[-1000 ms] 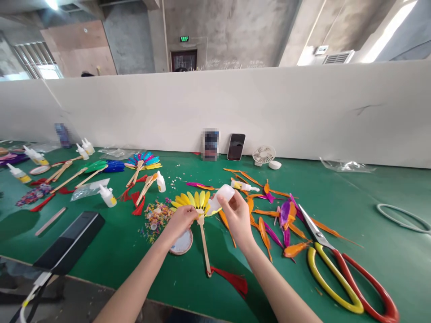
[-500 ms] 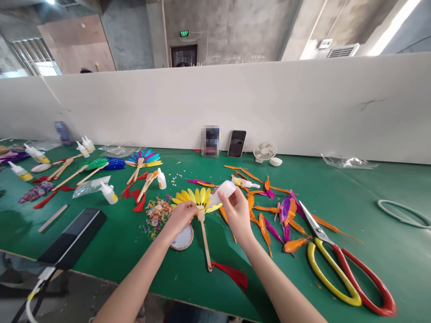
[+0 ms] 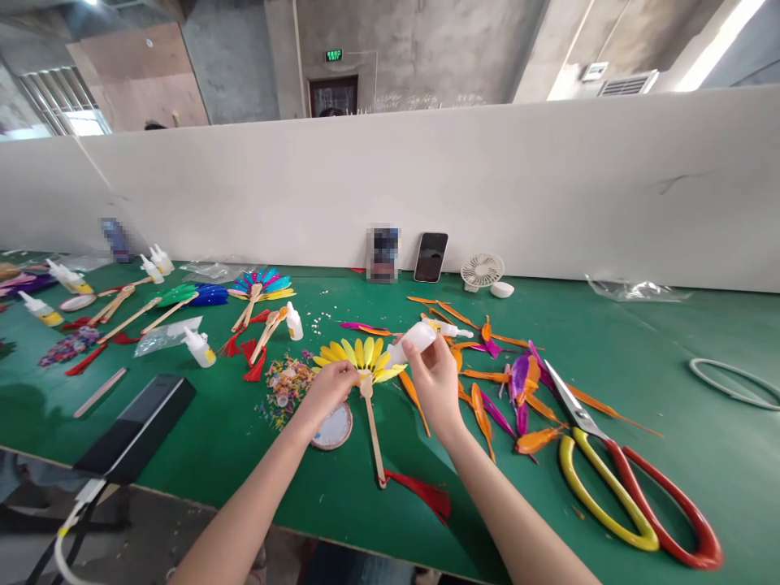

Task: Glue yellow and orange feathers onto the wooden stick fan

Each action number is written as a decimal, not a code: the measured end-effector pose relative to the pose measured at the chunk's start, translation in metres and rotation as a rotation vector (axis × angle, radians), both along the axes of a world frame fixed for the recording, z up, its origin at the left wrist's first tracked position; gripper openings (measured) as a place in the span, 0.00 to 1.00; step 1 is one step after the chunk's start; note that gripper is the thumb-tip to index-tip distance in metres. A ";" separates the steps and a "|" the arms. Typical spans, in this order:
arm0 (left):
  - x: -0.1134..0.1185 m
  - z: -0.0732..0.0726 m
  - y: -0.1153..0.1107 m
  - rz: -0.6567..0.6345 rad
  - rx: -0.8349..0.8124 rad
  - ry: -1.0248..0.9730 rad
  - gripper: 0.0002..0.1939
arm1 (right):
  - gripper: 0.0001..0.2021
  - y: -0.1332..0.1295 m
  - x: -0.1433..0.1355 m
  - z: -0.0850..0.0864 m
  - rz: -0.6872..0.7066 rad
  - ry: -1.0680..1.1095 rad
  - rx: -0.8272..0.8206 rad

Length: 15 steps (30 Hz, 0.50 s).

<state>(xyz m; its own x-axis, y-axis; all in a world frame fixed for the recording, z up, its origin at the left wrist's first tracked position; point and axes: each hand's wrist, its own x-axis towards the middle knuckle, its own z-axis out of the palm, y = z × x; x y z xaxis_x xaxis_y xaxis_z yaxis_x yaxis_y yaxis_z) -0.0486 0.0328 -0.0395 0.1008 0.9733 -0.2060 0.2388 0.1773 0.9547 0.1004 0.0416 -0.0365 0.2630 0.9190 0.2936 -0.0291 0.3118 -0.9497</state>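
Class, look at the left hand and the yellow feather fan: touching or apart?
Touching. In the head view the left hand pinches the yellow feather fan at the base of its feathers, with no gap visible.

A green table [image 3: 639, 341] backed by a white partition [image 3: 548, 187] — bare concrete walls [image 3: 426, 49] beyond.

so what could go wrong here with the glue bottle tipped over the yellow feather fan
The right hand tips the glue bottle over the yellow feather fan; too much could spread onto the feathers. The left hand pins the fan near the nozzle, so its fingers could get glued. Loose orange feathers beside it might stick.
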 end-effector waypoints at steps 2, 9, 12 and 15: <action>0.000 0.000 0.000 0.005 0.004 -0.017 0.06 | 0.15 0.002 0.001 -0.002 -0.012 0.010 -0.013; 0.000 0.003 -0.001 0.010 -0.003 -0.048 0.07 | 0.15 0.002 0.004 0.001 -0.048 0.053 0.018; 0.001 0.004 -0.001 0.018 -0.011 -0.044 0.07 | 0.15 -0.001 0.002 0.002 0.012 0.053 0.036; 0.002 0.007 -0.001 0.026 -0.023 -0.047 0.07 | 0.13 -0.003 -0.001 0.001 0.054 0.013 0.040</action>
<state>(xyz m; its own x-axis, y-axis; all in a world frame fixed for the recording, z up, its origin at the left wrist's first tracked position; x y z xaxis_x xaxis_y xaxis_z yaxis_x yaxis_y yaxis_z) -0.0464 0.0316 -0.0328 0.0855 0.9709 -0.2235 0.1885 0.2045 0.9605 0.0990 0.0385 -0.0357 0.2168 0.9197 0.3272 -0.0590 0.3469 -0.9360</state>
